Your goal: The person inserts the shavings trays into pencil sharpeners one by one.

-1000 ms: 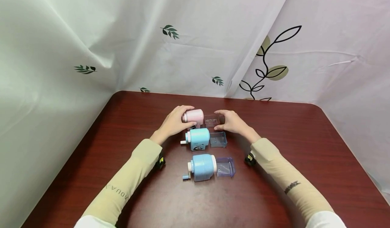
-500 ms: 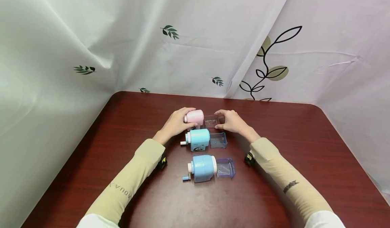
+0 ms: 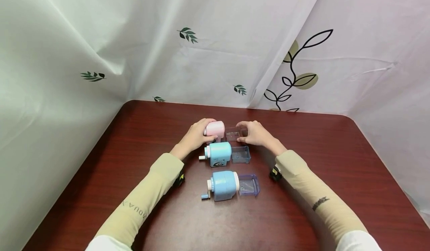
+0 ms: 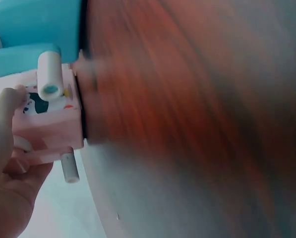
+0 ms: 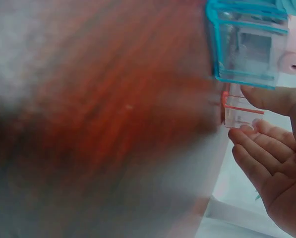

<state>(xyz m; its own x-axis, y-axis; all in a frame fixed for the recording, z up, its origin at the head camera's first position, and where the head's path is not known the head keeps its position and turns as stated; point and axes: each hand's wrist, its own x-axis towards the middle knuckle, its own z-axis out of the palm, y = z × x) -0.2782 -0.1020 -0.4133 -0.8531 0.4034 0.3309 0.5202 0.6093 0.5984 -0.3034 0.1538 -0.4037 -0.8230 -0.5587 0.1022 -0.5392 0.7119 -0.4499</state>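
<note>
Toward the back of the table, my left hand (image 3: 196, 134) grips a pink pencil sharpener (image 3: 216, 129), thumb on the near side and fingers over the far side. In the left wrist view the pink sharpener (image 4: 51, 126) shows a cartoon print and a crank handle. Beside it lies its clear pinkish drawer (image 3: 233, 133), out on the right. My right hand (image 3: 256, 133) pinches that drawer's outer end between thumb and fingers. In the right wrist view the drawer (image 5: 239, 111) sits between thumb and fingertips, partly hidden behind a blue-edged drawer (image 5: 249, 49).
A turquoise sharpener (image 3: 220, 154) with its clear drawer (image 3: 240, 154) stands just in front of the pink one. Nearer still is a blue sharpener (image 3: 224, 185) with a purplish drawer (image 3: 249, 185). White patterned cloth (image 3: 215, 57) hangs behind the table (image 3: 215, 225).
My left hand has shifted slightly to the right and nearer on the pink sharpener. The right hand stays at the drawer, almost unmoved.
</note>
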